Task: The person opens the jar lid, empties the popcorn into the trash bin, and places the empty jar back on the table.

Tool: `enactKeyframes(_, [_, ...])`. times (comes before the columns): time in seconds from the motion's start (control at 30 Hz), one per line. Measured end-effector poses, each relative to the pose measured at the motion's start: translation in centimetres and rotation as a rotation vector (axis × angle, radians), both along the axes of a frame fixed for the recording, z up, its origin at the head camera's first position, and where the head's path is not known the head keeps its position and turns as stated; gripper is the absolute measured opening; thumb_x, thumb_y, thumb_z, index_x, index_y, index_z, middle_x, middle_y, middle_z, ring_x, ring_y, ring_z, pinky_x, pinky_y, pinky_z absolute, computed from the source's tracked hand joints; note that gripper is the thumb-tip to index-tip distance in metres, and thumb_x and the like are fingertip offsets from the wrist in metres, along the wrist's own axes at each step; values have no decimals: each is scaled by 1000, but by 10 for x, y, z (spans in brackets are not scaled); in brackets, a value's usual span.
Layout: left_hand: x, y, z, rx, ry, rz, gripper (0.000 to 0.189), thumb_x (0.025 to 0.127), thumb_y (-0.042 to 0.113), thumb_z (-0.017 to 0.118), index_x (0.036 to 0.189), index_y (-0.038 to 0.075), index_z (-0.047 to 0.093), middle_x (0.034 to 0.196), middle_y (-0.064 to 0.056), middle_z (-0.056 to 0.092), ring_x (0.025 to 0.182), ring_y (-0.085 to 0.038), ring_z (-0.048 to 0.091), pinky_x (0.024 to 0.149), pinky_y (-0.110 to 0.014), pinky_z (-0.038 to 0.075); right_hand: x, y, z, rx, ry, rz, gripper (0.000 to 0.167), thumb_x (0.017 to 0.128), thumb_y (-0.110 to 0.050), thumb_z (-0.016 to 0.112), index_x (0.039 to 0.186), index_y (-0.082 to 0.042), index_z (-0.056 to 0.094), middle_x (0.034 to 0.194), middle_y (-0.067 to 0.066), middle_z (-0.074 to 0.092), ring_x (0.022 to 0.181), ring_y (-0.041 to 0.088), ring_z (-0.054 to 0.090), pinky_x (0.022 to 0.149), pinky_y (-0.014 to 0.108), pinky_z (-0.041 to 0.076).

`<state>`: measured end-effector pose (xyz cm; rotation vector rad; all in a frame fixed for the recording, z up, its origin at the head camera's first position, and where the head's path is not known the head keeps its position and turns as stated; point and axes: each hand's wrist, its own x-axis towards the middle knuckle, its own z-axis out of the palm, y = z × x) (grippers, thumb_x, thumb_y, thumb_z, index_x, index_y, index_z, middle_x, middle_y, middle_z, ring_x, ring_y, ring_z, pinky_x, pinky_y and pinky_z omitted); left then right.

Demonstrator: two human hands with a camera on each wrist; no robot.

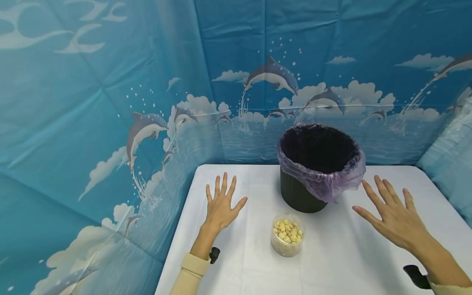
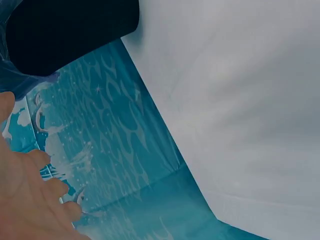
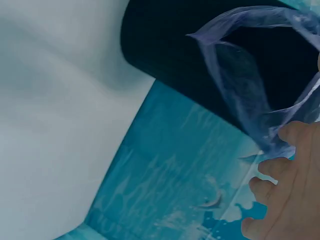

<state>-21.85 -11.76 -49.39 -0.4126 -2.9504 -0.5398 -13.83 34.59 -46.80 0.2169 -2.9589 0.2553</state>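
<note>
Both hands hover over the white table with fingers spread and nothing held. My left hand (image 1: 220,209) is left of a clear round tub (image 1: 287,248) filled with yellow popcorn (image 1: 287,231). To the right, my right hand (image 1: 400,221) is in front of and beside a dark bin (image 1: 300,192). A thin purple plastic bag (image 1: 321,180) lines the bin and folds out over its rim. In the right wrist view, the right fingers (image 3: 272,187) overlap the edge of the bag. Part of the left palm (image 2: 25,195) shows in the left wrist view.
The white-covered table (image 1: 254,270) has its back edge against a blue dolphin-print curtain (image 1: 236,49). More of the curtain hangs along the left and right sides. The bin stands near the back edge, behind the popcorn tub.
</note>
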Motion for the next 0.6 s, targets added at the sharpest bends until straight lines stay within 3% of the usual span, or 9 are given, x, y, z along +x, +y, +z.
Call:
enactKeyframes(0.3, [12, 15, -12, 56, -92, -95, 86, 100, 71, 41, 168, 27, 11, 175, -3, -5, 163, -30, -10, 125, -70, -9, 11, -34, 35, 27, 109, 66, 95, 101, -58, 54, 167, -18, 0, 174, 11, -14, 160, 27, -22, 121, 59, -28])
enactKeyframes(0.5, [23, 24, -22, 140, -186, -206, 96, 95, 71, 53, 168, 28, 8, 176, -3, -3, 163, -30, -8, 125, -72, -6, 18, -63, 54, 25, 182, 142, 96, 98, -59, 59, 168, -23, 5, 176, 13, -3, 162, 22, -16, 125, 59, -22])
enactKeyframes(0.6, [28, 29, -31, 156, -224, -247, 106, 90, 71, 61, 167, 30, 2, 176, 0, -4, 164, -29, -7, 125, -72, -5, 18, -81, 57, 23, 226, 208, 97, 96, -62, 61, 168, -23, 9, 176, 12, 1, 163, 23, -12, 127, 57, -18])
